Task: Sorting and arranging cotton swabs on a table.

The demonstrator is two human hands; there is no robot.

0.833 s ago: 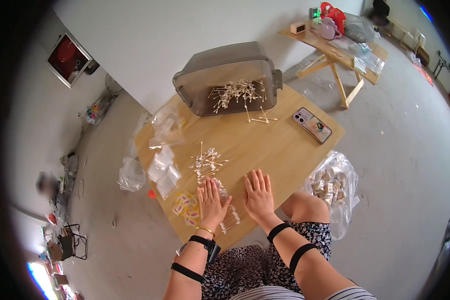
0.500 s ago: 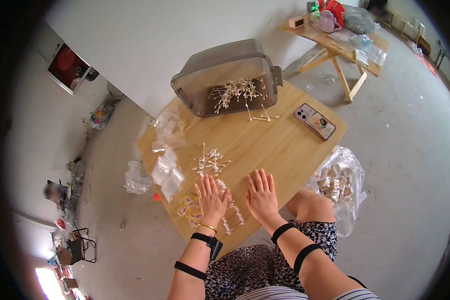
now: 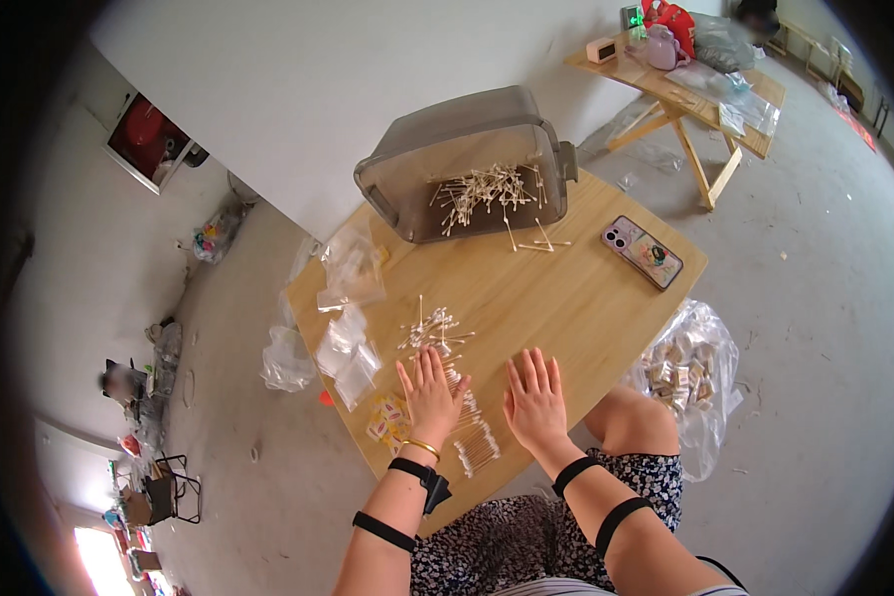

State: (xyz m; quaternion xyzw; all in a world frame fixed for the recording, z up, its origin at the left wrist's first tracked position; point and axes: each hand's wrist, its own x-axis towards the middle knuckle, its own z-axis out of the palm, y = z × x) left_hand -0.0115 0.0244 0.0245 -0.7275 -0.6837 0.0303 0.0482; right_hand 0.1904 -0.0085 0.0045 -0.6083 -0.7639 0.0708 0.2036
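Note:
My left hand (image 3: pixel 433 399), palm down with fingers stretched, lies over the left side of a row of cotton swabs (image 3: pixel 475 437) on the wooden table (image 3: pixel 546 308). It hides part of the row. To the right of the row, my right hand (image 3: pixel 536 405) is flat and open on or just above the bare wood, holding nothing. A loose heap of cotton swabs (image 3: pixel 435 330) lies beyond my left fingertips. Small yellow-and-white paper pieces (image 3: pixel 388 421) are beside my left wrist.
At the back, a grey translucent bin (image 3: pixel 457 129) lies on its side with many swabs inside, a few spilling out. A phone (image 3: pixel 643 252) rests at the right, clear plastic bags (image 3: pixel 348 348) at the left. A bag of small packs (image 3: pixel 687 377) stands by my knee.
The whole view has shifted slightly, moving the scene right and down. Both hands stay flat and open in nearly the same places on the table.

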